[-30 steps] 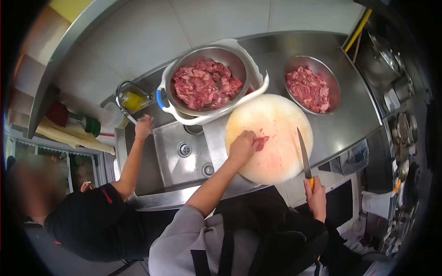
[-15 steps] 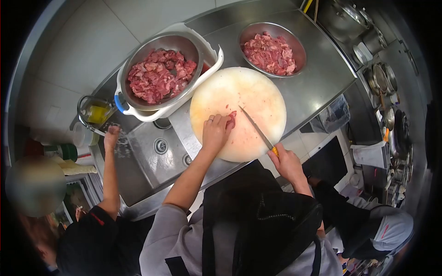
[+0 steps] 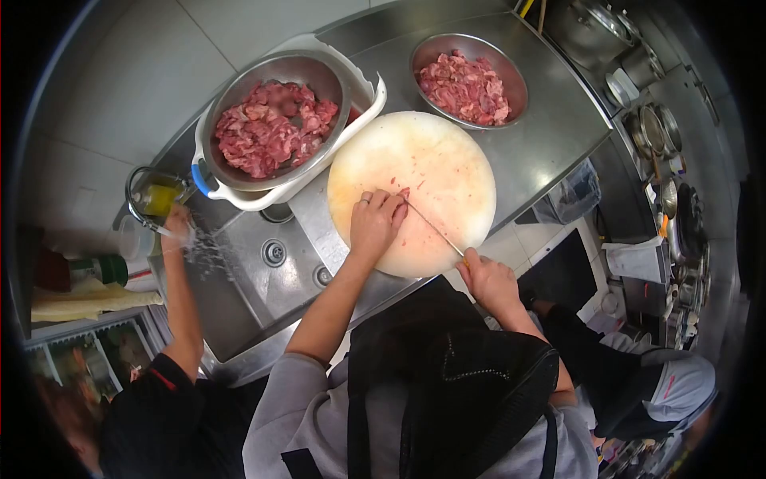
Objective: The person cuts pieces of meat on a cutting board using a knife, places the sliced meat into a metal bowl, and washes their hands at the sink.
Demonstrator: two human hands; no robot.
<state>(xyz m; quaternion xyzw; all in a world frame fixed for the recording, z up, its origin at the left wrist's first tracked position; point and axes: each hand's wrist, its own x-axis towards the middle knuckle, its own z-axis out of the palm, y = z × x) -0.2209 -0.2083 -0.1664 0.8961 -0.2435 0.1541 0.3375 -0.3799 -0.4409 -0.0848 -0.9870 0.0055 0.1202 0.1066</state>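
My left hand [image 3: 378,221] is closed on a small piece of meat [image 3: 404,194] on the round white cutting board [image 3: 455,160]. Most of that piece is hidden under my fingers. My right hand [image 3: 488,278] is wrapped round the handle of a knife [image 3: 435,227], at the board's lower right edge. The blade points up and left, and its tip is at the meat beside my left fingertips. A few small red scraps lie on the board. Beyond it stand a large metal bowl of meat [image 3: 345,96] in a white basin and a smaller metal bowl of meat [image 3: 523,84].
On the left, a co-worker's hand [image 3: 177,223] is at the faucet [image 3: 132,191], with water spraying into the sink [image 3: 239,275]. Another person in a grey cap [image 3: 682,387] is at the lower right. Pans and utensils line the right side.
The knife has moved left across the board to the meat under my left hand. The view has shifted right. The co-worker's hand has come closer to the faucet's bottle.
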